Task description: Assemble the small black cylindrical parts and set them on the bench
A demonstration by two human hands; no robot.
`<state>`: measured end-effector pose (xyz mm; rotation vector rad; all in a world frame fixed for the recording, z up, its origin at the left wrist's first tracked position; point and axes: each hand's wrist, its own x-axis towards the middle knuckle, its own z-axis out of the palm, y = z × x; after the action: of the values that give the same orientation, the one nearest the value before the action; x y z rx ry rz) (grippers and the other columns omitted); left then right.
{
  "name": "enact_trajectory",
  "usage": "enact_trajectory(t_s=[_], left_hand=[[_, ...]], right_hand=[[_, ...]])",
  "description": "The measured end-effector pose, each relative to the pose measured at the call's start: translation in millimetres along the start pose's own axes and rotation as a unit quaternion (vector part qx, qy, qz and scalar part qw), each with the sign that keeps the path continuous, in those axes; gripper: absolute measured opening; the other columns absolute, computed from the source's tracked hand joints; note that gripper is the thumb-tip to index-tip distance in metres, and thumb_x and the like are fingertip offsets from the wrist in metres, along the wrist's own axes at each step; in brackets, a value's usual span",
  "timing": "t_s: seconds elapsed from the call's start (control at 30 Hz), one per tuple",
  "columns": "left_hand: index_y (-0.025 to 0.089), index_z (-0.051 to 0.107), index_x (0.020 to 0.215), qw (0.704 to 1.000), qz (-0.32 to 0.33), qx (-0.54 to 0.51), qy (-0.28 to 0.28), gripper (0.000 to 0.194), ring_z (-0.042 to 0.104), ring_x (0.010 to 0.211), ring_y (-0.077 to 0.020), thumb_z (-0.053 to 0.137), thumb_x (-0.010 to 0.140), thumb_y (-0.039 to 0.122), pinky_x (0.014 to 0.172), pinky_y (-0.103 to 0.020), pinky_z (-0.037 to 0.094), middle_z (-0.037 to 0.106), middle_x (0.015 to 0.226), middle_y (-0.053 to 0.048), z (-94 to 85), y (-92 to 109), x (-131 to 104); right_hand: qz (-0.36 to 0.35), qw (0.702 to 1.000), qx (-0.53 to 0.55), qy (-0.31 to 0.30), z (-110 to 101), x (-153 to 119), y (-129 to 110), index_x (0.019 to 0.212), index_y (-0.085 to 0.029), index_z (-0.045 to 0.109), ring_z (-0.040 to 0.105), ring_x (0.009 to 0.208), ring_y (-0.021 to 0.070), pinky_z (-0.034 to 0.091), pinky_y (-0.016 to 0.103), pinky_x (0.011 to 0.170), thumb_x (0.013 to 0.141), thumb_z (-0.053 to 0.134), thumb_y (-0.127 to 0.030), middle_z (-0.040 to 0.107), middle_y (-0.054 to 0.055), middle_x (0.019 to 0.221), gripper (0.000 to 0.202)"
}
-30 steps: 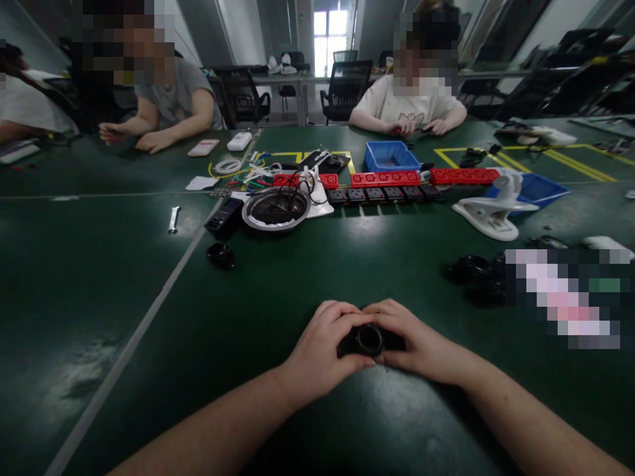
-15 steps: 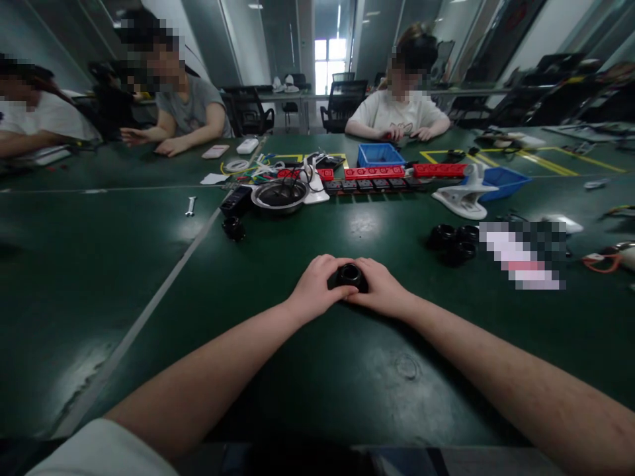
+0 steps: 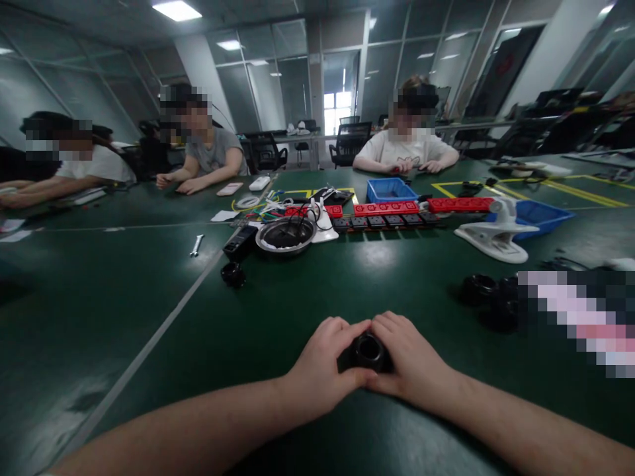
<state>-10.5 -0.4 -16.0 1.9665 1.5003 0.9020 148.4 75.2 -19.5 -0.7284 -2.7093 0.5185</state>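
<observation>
Both hands close on one black ring-shaped part (image 3: 368,350) low at the centre of the green tabletop (image 3: 149,284). Left hand (image 3: 322,367) cups it from nine o'clock, right hand (image 3: 409,360) from three o'clock, each grip clamped on its sides, fingertips meeting over the far rim. More black rings (image 3: 489,297) lie well apart at two o'clock, a lone black ring (image 3: 233,274) at ten o'clock. Farther off at twelve o'clock sit a metal bowl (image 3: 286,235), red and black power strips (image 3: 391,215) and a blue bin (image 3: 389,190). Other people sit across the tabletop.
</observation>
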Motion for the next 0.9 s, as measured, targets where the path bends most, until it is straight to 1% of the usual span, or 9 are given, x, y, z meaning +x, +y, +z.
enact_trajectory(t_s=[0.07,0.13,0.3,0.37,0.5,0.6,0.73,0.8,0.9], left_hand=[[0.027,0.038,0.123,0.999,-0.012,-0.035,-0.008,0.062,0.048,0.089,-0.0185,0.068,0.068,0.028,0.080,-0.033,0.040,0.052,0.097,-0.002,-1.2,-3,2],[0.028,0.044,0.117,0.998,-0.012,-0.056,-0.024,0.056,0.048,0.087,-0.0182,0.069,0.067,0.028,0.078,-0.032,0.041,0.053,0.094,-0.001,-3.3,-4,3],[0.027,0.051,0.109,0.997,0.015,-0.069,-0.023,0.047,0.047,0.094,-0.0204,0.070,0.066,0.028,0.081,-0.034,0.039,0.053,0.099,-0.002,-8.8,-1,3],[0.026,0.051,0.108,0.997,0.024,-0.066,-0.031,0.047,0.046,0.096,-0.0205,0.070,0.066,0.028,0.083,-0.034,0.038,0.054,0.102,-0.003,-10.0,0,3],[0.022,0.053,0.105,0.997,0.013,-0.048,-0.050,0.046,0.050,0.088,-0.0192,0.071,0.063,0.031,0.077,-0.032,0.041,0.055,0.094,-0.002,-9.7,1,4],[0.021,0.054,0.101,0.999,-0.006,-0.022,-0.032,0.046,0.050,0.084,-0.0188,0.072,0.061,0.034,0.074,-0.032,0.041,0.054,0.090,-0.001,-7.2,2,4],[0.021,0.052,0.102,1.000,-0.020,-0.018,-0.013,0.046,0.048,0.084,-0.0187,0.072,0.061,0.031,0.074,-0.032,0.041,0.052,0.091,-0.001,-4.4,2,3],[0.023,0.049,0.107,0.999,-0.017,-0.025,-0.022,0.050,0.048,0.084,-0.0184,0.071,0.063,0.031,0.074,-0.031,0.041,0.051,0.091,-0.001,-4.6,3,3],[0.026,0.050,0.110,0.999,-0.004,-0.027,-0.041,0.049,0.048,0.083,-0.0179,0.069,0.066,0.033,0.072,-0.030,0.040,0.050,0.088,0.000,-7.0,3,3]], right_hand=[[0.011,1.000,0.003,-0.004,1,-1,-3,0.082,-0.015,0.053,0.044,0.077,0.0224,0.035,0.039,0.070,0.058,0.066,-0.049,0.053,0.007,0.082,0.044],[0.009,0.999,0.039,-0.028,-3,0,-4,0.089,-0.015,0.054,0.044,0.080,0.0226,0.035,0.039,0.072,0.060,0.065,-0.048,0.053,0.008,0.087,0.046],[-0.055,0.974,0.160,-0.148,-26,5,9,0.104,-0.019,0.051,0.045,0.091,0.0194,0.034,0.035,0.080,0.067,0.065,-0.026,0.052,0.005,0.099,0.041],[-0.074,0.964,0.188,-0.170,-30,7,15,0.103,-0.020,0.053,0.045,0.094,0.0188,0.034,0.034,0.082,0.067,0.065,-0.025,0.052,0.004,0.100,0.038],[-0.057,0.972,0.188,-0.129,-20,6,18,0.091,-0.017,0.056,0.047,0.083,0.0179,0.037,0.031,0.073,0.064,0.068,-0.037,0.054,0.003,0.087,0.036],[-0.008,0.992,0.096,-0.078,-8,3,9,0.076,-0.014,0.053,0.046,0.071,0.0181,0.037,0.031,0.063,0.056,0.070,-0.048,0.052,0.004,0.076,0.043],[0.001,1.000,0.006,-0.025,-4,-3,-3,0.082,-0.013,0.053,0.044,0.075,0.0218,0.036,0.038,0.069,0.058,0.064,-0.054,0.052,0.007,0.080,0.049],[-0.018,0.998,0.040,-0.036,-8,-4,-3,0.096,-0.014,0.052,0.045,0.082,0.0227,0.035,0.039,0.074,0.061,0.064,-0.051,0.053,0.008,0.089,0.052],[-0.054,0.985,0.122,-0.107,-20,-2,2,0.108,-0.017,0.048,0.044,0.091,0.0212,0.035,0.037,0.081,0.066,0.064,-0.038,0.051,0.007,0.100,0.050]])
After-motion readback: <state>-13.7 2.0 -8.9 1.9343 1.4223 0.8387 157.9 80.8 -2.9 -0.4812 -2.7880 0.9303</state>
